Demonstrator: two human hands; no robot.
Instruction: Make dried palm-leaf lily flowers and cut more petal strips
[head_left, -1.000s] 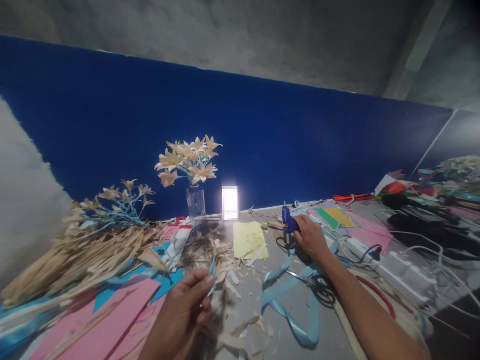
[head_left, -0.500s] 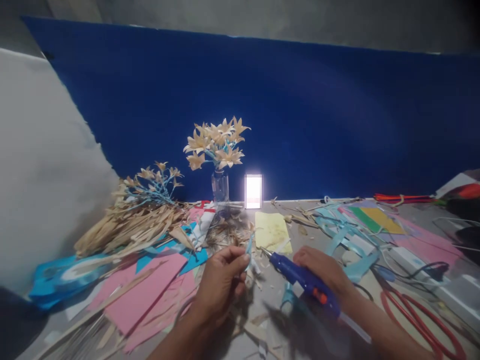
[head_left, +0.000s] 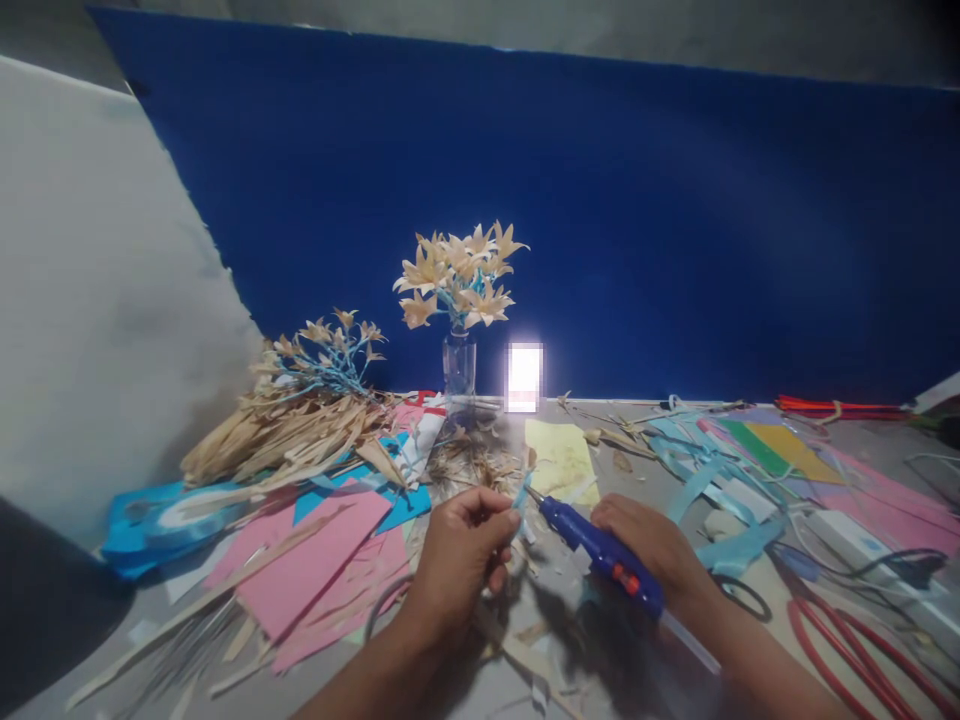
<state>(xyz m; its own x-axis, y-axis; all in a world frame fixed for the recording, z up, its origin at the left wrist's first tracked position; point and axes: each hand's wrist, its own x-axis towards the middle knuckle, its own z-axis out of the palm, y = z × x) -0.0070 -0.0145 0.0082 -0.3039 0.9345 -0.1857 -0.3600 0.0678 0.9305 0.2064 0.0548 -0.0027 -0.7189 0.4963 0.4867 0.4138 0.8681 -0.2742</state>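
My left hand [head_left: 461, 560] pinches a thin light-blue stem [head_left: 521, 492] between thumb and fingertips; a small tan piece shows at its upper end. In my right hand [head_left: 652, 550] is a dark-blue hot glue gun [head_left: 592, 545] with an orange-red switch and a clear glue stick out of its back. The nozzle points up and left, very close to the blue stem; whether they touch I cannot tell. Behind my hands stands a glass bottle [head_left: 459, 375] with tan husk flowers [head_left: 465, 270] on blue stems.
Dried husks [head_left: 292, 435] and more blue-stemmed flowers [head_left: 330, 350] lie at left, above pink paper [head_left: 315, 560]. A glowing light [head_left: 523, 378] stands beside the bottle, behind yellow paper [head_left: 562, 455]. Blue ribbon [head_left: 694, 490], a white power strip [head_left: 847, 540] and a red cable [head_left: 847, 650] lie at right.
The glue gun's nozzle has come nearer the blue stem, closing the gap between them. The whole scene has shifted slightly to the right in view.
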